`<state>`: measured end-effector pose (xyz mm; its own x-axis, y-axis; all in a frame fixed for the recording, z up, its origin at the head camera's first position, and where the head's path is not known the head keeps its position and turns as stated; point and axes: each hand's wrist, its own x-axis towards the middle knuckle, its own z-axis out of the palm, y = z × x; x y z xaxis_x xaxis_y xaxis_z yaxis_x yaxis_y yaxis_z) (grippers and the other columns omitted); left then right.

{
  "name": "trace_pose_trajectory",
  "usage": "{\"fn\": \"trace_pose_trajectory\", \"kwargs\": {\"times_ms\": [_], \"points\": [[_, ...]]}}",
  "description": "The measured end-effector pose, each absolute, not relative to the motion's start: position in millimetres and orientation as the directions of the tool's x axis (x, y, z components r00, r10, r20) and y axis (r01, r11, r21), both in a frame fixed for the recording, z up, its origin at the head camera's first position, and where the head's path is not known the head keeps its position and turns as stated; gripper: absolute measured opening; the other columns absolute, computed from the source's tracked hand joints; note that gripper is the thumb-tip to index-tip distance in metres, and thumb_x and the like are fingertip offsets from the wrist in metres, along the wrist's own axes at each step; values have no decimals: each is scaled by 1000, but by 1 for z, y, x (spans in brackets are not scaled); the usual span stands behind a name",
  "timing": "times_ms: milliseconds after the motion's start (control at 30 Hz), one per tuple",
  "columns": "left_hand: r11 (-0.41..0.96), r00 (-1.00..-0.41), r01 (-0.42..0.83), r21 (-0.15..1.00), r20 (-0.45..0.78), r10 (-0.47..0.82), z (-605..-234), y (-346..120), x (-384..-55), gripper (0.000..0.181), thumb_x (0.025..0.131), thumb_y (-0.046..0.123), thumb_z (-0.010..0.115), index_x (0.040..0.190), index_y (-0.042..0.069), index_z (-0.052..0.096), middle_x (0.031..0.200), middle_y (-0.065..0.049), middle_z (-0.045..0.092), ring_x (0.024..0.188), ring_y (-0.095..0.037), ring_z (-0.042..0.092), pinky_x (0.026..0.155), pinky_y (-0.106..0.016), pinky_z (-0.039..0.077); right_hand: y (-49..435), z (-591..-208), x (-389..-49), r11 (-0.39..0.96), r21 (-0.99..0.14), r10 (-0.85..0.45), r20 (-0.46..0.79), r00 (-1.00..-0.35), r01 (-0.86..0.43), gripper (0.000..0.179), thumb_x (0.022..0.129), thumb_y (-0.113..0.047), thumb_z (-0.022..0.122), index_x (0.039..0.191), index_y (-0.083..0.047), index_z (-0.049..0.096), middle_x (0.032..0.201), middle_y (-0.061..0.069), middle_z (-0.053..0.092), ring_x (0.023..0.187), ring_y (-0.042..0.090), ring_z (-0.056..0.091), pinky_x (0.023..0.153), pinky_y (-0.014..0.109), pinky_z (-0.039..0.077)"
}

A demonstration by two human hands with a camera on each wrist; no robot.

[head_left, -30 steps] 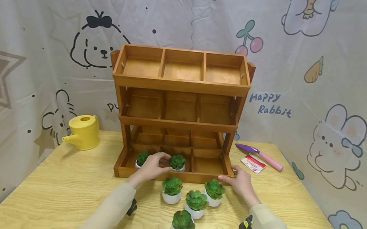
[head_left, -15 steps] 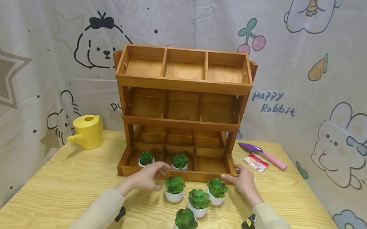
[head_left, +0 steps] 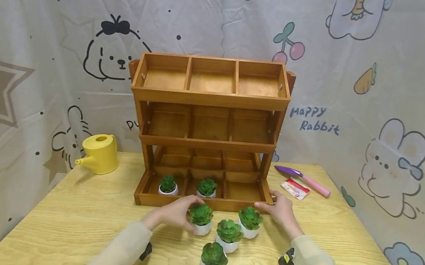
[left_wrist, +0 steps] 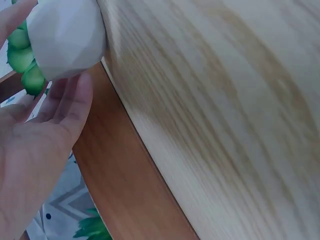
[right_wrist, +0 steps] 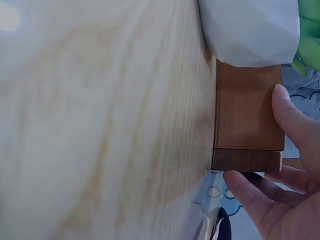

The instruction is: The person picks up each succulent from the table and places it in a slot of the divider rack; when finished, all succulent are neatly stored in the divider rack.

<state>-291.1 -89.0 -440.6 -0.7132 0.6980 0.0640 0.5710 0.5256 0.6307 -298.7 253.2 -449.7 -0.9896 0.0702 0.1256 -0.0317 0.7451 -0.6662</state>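
Observation:
A white-potted succulent (head_left: 201, 220) stands on the table before the wooden shelf rack (head_left: 206, 144). My left hand (head_left: 174, 212) curves around it, thumb at the pot's near side and fingers at its far side. In the left wrist view, the white pot (left_wrist: 67, 37) lies between thumb and fingers. My right hand (head_left: 281, 209) grips the rack's lower right corner; the right wrist view shows its thumb (right_wrist: 282, 102) against the front board. Two more succulents occupy the bottom tier, one in the left compartment (head_left: 168, 185) and one in the middle compartment (head_left: 206, 187).
Three other potted succulents stand nearby: one at right (head_left: 249, 222), one centrally (head_left: 228, 235), one nearest (head_left: 213, 260). A yellow watering can (head_left: 100, 154) is at back left. Behind the right hand lie a pink-handled purple trowel (head_left: 303, 180) and a red-and-white packet (head_left: 295, 188).
My left hand has let go of the succulent in the middle compartment, drawn back, and closed in around the front left one. The right hand stays on the rack's corner.

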Motion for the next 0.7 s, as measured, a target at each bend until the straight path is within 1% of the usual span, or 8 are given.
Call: {"fn": "trace_pose_trajectory", "kwargs": {"times_ms": [67, 333, 600, 700], "points": [[529, -714, 572, 627, 63, 697, -441, -87, -292, 73, 68, 23, 85, 128, 2, 50, 123, -8, 56, 114, -26, 55, 96, -36, 47, 253, -450, -299, 745, -667, 71, 125, -990, -31, 74, 82, -32, 76, 133, 12, 46, 129, 33, 53, 114, 46, 55, 92, 52, 49], [525, -718, 546, 652, 42, 695, -444, -84, -297, 69, 66, 23, 88, 124, 4, 55, 116, -3, 60, 107, -21, 58, 93, -33, 47, 252, -449, -298, 743, -668, 73, 128, -989, -32, 73, 82, -30, 76, 133, 12, 46, 130, 33, 52, 114, 46, 55, 92, 52, 49], [532, -727, 516, 672, 15, 686, -449, -85, -300, 71, 68, 23, 87, 127, 2, 53, 119, -5, 59, 109, -23, 57, 94, -36, 47, 252, -450, -299, 749, -662, 73, 125, -989, -29, 74, 82, -32, 76, 133, 12, 46, 130, 33, 52, 115, 46, 55, 92, 52, 48], [528, -723, 502, 685, -3, 691, -450, -84, -300, 74, 68, 22, 87, 130, 2, 51, 121, -5, 59, 110, -22, 58, 94, -35, 48, 252, -450, -299, 750, -660, 79, 128, -989, -26, 75, 81, -32, 76, 133, 12, 46, 130, 33, 52, 115, 46, 55, 92, 52, 48]]}}
